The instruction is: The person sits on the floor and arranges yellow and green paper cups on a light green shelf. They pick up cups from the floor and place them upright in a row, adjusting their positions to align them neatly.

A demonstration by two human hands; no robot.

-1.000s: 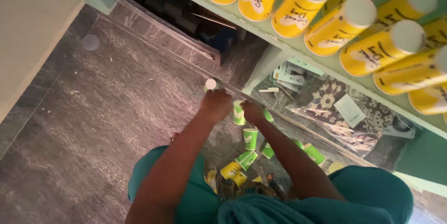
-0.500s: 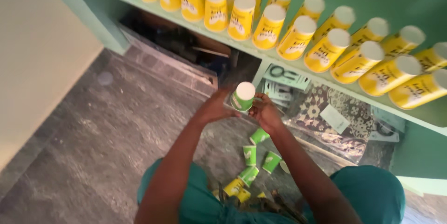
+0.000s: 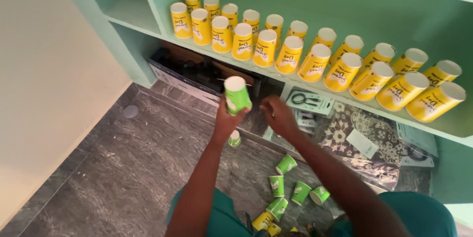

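Left hand grips a green paper cup from below, cup inverted, long axis near upright. Right hand, fingers loosely curled and empty, sits just right of it (slightly lower). Shelf of yellow cups lies beyond.

Green cup w/ white lid; yellow cups; mint shelf; grey streaked floor.

Your two arms are bare from the elbows down to the wrists, with no sleeves, gloves, watch or rings showing on your left hand or right hand. You wear teal green clothing, plain and unpatterned, seen over your knees at the bottom edge.
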